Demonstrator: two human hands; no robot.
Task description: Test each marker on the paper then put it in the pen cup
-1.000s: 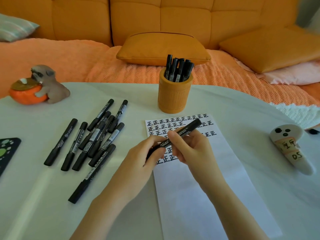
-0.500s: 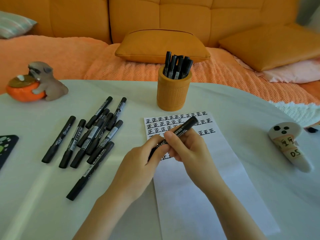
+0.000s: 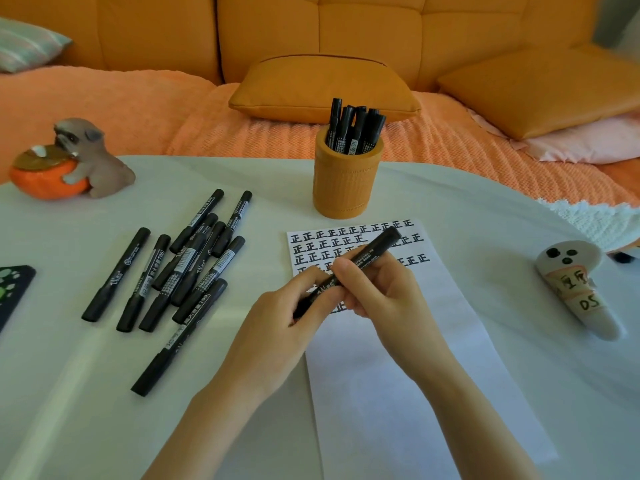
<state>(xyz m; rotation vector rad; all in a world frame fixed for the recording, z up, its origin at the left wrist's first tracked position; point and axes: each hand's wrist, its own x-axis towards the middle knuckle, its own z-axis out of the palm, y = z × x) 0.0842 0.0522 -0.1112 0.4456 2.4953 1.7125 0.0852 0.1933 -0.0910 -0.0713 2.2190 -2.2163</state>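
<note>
Both my hands hold one black marker [image 3: 375, 247] above the white paper [image 3: 408, 375]. My left hand [image 3: 287, 327] grips its lower end, my right hand [image 3: 384, 292] pinches the barrel, and the upper end points toward the cup. Rows of black test marks fill the paper's top; my hands hide some of them. The orange pen cup [image 3: 346, 181] stands just beyond the paper with several black markers in it. To the left, a loose pile of several black markers [image 3: 183, 271] lies on the white table [image 3: 69, 393].
A dog-and-pumpkin figurine [image 3: 69, 164] sits at the far left, a dark patterned card [image 3: 10, 289] at the left edge, and a white ghost-like figure [image 3: 578, 285] at the right. An orange sofa with cushions runs behind the table.
Both hands with the marker have stayed nearly in place over the paper; the view has shifted slightly. The other markers and the cup have not moved.
</note>
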